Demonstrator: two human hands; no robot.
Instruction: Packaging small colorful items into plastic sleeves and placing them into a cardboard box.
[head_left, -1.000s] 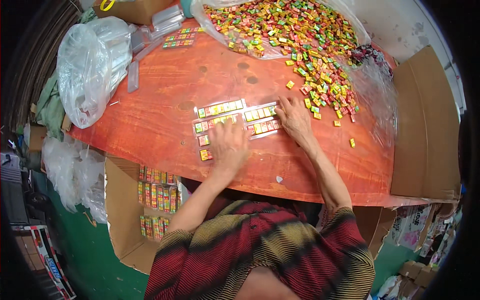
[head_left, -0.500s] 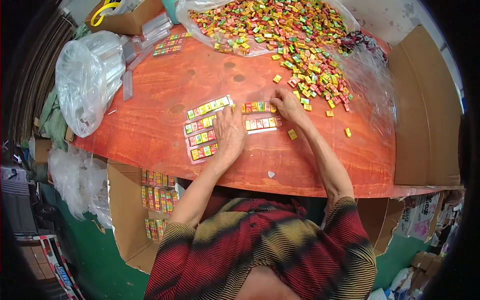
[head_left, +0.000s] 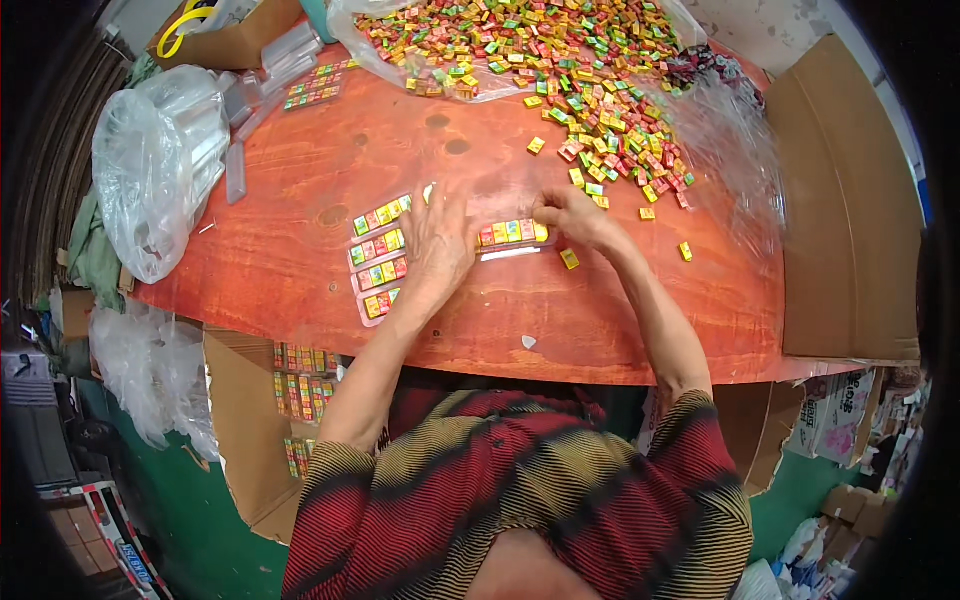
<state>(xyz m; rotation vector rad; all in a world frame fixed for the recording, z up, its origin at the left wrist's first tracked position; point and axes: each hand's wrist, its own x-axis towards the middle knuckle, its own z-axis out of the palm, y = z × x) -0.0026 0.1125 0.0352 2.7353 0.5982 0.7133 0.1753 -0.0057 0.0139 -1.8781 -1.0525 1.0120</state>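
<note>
The left hand (head_left: 438, 245) lies flat, fingers extended and spread, over the left end of a clear plastic tray (head_left: 515, 246) and the adjacent right ends of the stepped trays. The right hand (head_left: 578, 216) has its fingers curled together at the tray's right end; whether they grip the tray or a carton cannot be determined.

The tray lies on the table in front of the person, bearing a row of small printed cartons (head_left: 513, 232). Handling, by judgement: light, thin-walled, flexible and slippery; cartons are likely to crush under firm pressure. Grasp the tray by its short end rims and support it level; pinch each carton by its sides.

Left of it, four filled trays (head_left: 371, 321) are arranged in a stepped column. A single yellow carton (head_left: 569, 259) lies just below the right hand. Farther out on the red table (head_left: 285, 250), a carton heap (head_left: 540, 50) spreads at the back, and a clear plastic bag (head_left: 145, 195) sits at the left edge.
</note>
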